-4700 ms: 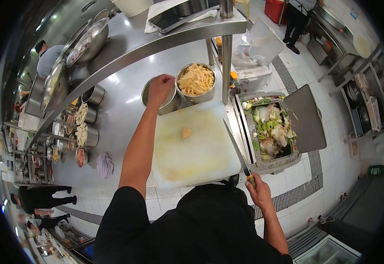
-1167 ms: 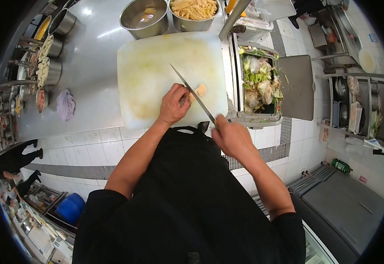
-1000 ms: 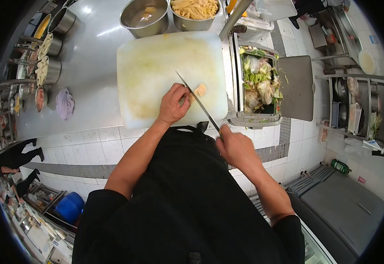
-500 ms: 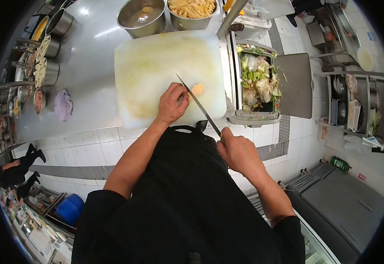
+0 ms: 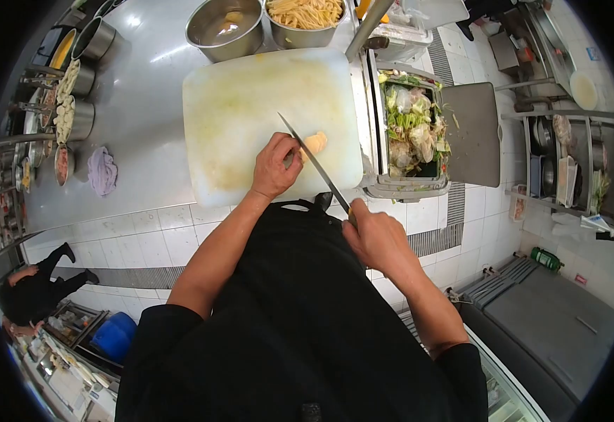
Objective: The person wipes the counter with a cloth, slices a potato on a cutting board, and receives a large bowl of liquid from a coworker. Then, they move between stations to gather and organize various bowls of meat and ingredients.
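While left hand pinches pale chunk toward near right corner of board, right hand clasping knife, chunk looks light, firm, maybe slick: best held left of knife.

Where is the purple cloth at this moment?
In the head view, the purple cloth lies at the left on the steel table, between the small bowl of pinkish food and the white cutting board.

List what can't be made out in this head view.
Head view, all items:
- Held food: mostly behind left hand and knife blade
- Knife handle: mostly inside right hand
- Pot of pale strips: far rim cut by top edge
- Small dark item, bottom edge: cut off
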### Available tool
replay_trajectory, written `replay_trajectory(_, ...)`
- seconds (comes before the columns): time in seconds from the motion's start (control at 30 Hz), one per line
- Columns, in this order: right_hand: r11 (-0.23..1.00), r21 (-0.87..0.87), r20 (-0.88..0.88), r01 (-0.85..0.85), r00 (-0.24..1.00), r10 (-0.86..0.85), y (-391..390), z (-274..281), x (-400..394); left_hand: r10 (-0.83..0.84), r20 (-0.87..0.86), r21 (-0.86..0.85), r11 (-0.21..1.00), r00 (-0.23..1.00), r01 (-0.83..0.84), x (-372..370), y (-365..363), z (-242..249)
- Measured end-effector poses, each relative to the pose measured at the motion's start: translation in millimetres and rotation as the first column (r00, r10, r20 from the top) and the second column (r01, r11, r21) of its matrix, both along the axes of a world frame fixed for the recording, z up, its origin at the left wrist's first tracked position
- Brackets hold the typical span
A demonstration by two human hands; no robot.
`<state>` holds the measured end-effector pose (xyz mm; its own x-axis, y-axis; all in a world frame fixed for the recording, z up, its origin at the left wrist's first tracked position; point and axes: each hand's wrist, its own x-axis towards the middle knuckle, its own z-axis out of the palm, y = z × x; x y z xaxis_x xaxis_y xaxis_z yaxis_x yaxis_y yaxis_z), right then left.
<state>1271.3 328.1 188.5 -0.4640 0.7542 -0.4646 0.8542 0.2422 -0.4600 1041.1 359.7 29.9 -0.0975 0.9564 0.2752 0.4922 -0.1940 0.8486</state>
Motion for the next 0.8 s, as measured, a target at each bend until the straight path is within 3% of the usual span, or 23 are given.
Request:
replay_trajectory(0.17,0.987,0.142,-0.074,0.073,0.995,-0.063,12.9,-91.1,-31.2,-0.001,0.012,-0.001,1.0,1.0,0.001,0.8,-0.8,3.6)
replay_trajectory(0.23,0.981,0.179,-0.092,0.08,0.994,-0.065,28.9,-102.3,-48.7,-0.004,0.011,0.011,1.0,1.0,0.004,-1.6,0.9,5.9)
replay_trajectory(0.3,0.974,0.203,-0.099,0.1,0.992,-0.082,27.6,-96.1,-50.2,-0.021,0.02,0.01,1.0,1.0,0.021,0.6,-3.7,5.5)
replay_trajectory(0.57,0.999,-0.039,0.002,0.036,0.999,-0.036,2.1,-5.0,-9.5,-0.01,-0.011,0.015,1.0,1.0,0.01,-1.4,-1.5,-2.5)
replay_trajectory(0.6,0.998,-0.04,0.003,0.038,0.999,-0.038,2.1,-19.7,-12.2,-0.012,-0.01,0.014,1.0,1.0,0.012,-1.2,-1.3,-2.1)
replay_trajectory(0.67,0.991,0.115,-0.075,0.068,0.995,-0.06,5.5,-70.7,-25.8,-0.002,0.002,0.007,1.0,1.0,0.002,-0.6,-1.9,-0.2)
replay_trajectory(0.8,0.984,0.138,-0.07,0.109,0.993,-0.1,22.8,-91.4,-51.1,-0.019,0.025,-0.019,1.0,1.0,0.02,-0.5,-6.4,2.8)
